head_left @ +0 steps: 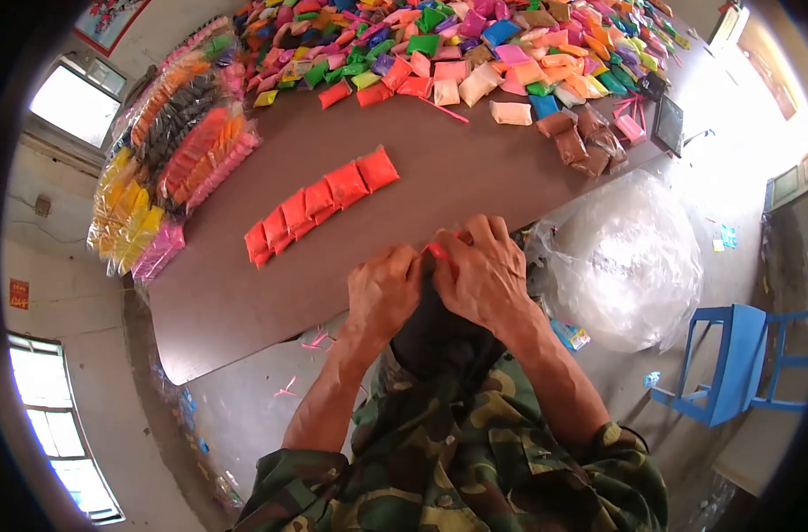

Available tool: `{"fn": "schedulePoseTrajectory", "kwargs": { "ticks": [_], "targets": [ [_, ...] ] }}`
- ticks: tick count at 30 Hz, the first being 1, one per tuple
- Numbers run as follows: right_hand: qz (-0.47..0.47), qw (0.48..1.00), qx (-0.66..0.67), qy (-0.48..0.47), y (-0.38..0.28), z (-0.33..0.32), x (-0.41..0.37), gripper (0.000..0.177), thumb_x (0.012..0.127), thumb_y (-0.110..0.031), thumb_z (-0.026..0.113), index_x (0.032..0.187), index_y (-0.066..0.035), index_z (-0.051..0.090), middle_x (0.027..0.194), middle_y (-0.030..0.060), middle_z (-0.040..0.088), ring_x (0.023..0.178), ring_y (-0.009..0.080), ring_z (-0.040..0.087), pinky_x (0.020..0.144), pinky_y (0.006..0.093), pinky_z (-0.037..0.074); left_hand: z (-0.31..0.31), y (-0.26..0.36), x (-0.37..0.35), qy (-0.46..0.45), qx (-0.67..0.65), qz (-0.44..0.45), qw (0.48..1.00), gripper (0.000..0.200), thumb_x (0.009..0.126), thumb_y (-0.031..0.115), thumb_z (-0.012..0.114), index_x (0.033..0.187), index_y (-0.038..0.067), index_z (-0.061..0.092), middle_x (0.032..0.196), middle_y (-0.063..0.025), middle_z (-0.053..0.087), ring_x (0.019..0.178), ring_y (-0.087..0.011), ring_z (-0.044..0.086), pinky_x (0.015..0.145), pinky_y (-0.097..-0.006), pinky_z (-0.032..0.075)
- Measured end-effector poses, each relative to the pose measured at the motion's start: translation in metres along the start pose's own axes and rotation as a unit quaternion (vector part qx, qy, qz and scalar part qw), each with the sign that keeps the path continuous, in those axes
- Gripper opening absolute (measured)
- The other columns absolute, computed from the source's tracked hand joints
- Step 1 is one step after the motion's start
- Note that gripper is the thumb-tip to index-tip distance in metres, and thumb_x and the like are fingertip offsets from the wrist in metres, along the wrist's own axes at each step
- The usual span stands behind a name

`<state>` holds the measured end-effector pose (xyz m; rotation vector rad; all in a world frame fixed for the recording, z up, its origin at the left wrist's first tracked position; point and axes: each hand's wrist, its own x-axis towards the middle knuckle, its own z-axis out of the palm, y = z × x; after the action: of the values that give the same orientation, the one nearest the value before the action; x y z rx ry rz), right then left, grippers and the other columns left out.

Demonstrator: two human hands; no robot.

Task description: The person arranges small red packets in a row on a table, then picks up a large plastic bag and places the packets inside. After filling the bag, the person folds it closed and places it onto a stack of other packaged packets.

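Both hands meet at the table's near edge, over the person's lap. My left hand (386,282) has its fingers curled in, close to a small red piece (437,251). My right hand (486,270) is closed on that red piece, which shows between the two hands; its full shape is hidden by the fingers. Beyond them, a slanting row of several red packets (320,204) lies on the brown table (218,297), apart from both hands.
A heap of colourful packets (421,44) covers the table's far side. Brown packets (584,140) lie at the right, bundled packets (169,151) at the left. A clear plastic bag (630,262) bulges beside the right arm. A blue stool (723,363) stands at the lower right.
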<state>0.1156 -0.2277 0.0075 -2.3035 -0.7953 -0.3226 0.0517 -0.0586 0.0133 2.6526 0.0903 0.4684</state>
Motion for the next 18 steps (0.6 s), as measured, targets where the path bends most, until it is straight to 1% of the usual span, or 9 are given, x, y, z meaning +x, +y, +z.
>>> {"fn": "schedulePoseTrajectory", "kwargs": {
  "ticks": [3, 6, 7, 9, 11, 15, 18],
  "targets": [
    [0.001, 1.000, -0.002, -0.004, -0.001, -0.002, 0.001, 0.033, 0.079, -0.024, 0.080, 0.109, -0.011, 0.078, 0.106, 0.0115, 0.059, 0.102, 0.0333, 0.061, 0.078, 0.0441, 0.056, -0.002, -0.006, 0.005, -0.008, -0.010, -0.016, 1.000, 0.015, 0.095, 0.015, 0.074, 0.087, 0.004, 0.069, 0.082, -0.0176, 0.071, 0.074, -0.0420, 0.070, 0.064, -0.0497, 0.053],
    [0.003, 1.000, -0.002, -0.012, -0.003, -0.006, 0.003, 0.034, 0.078, -0.026, 0.082, 0.109, -0.011, 0.078, 0.106, 0.0107, 0.059, 0.102, 0.0327, 0.061, 0.078, 0.0439, 0.057, -0.008, -0.011, 0.010, -0.014, 0.008, -0.018, 1.000, 0.013, 0.094, 0.015, 0.074, 0.088, 0.004, 0.070, 0.079, -0.0177, 0.072, 0.075, -0.0417, 0.070, 0.064, -0.0495, 0.053],
    [0.006, 1.000, 0.001, -0.015, -0.003, -0.007, 0.002, 0.034, 0.078, -0.026, 0.083, 0.109, -0.012, 0.078, 0.106, 0.0105, 0.059, 0.102, 0.0325, 0.061, 0.078, 0.0440, 0.057, -0.010, -0.009, 0.011, -0.028, -0.001, -0.019, 0.999, 0.013, 0.093, 0.015, 0.074, 0.087, 0.004, 0.070, 0.079, -0.0176, 0.072, 0.075, -0.0415, 0.070, 0.064, -0.0493, 0.053],
    [0.010, 1.000, 0.004, -0.013, -0.002, -0.006, 0.002, 0.033, 0.078, -0.025, 0.083, 0.108, -0.012, 0.078, 0.106, 0.0101, 0.059, 0.102, 0.0326, 0.061, 0.079, 0.0445, 0.057, -0.016, -0.004, 0.011, -0.061, -0.021, -0.024, 0.998, 0.013, 0.093, 0.014, 0.073, 0.087, 0.004, 0.070, 0.079, -0.0174, 0.072, 0.074, -0.0410, 0.071, 0.064, -0.0490, 0.053],
    [0.017, 1.000, 0.008, -0.016, -0.001, -0.004, 0.002, 0.032, 0.078, -0.024, 0.083, 0.107, -0.013, 0.079, 0.106, 0.0099, 0.059, 0.102, 0.0327, 0.061, 0.079, 0.0449, 0.058, -0.013, -0.009, 0.015, -0.071, -0.020, -0.037, 0.997, 0.012, 0.092, 0.014, 0.073, 0.087, 0.003, 0.071, 0.079, -0.0174, 0.072, 0.074, -0.0402, 0.071, 0.064, -0.0482, 0.053],
    [0.024, 0.999, 0.012, -0.032, 0.000, -0.006, 0.003, 0.031, 0.077, -0.022, 0.082, 0.107, -0.015, 0.079, 0.106, 0.0095, 0.060, 0.104, 0.0330, 0.062, 0.079, 0.0454, 0.058, -0.014, -0.018, 0.029, -0.061, -0.045, -0.052, 0.996, 0.012, 0.092, 0.015, 0.074, 0.088, 0.003, 0.072, 0.079, -0.0174, 0.072, 0.072, -0.0387, 0.071, 0.063, -0.0468, 0.053],
    [0.023, 0.999, 0.015, -0.026, 0.002, -0.007, 0.003, 0.031, 0.077, -0.021, 0.081, 0.107, -0.015, 0.079, 0.107, 0.0094, 0.060, 0.104, 0.0331, 0.062, 0.079, 0.0455, 0.059, -0.018, -0.017, 0.027, -0.062, -0.026, -0.018, 0.998, 0.012, 0.092, 0.015, 0.075, 0.089, 0.003, 0.072, 0.079, -0.0171, 0.072, 0.071, -0.0376, 0.071, 0.063, -0.0460, 0.053]
  ]
}}
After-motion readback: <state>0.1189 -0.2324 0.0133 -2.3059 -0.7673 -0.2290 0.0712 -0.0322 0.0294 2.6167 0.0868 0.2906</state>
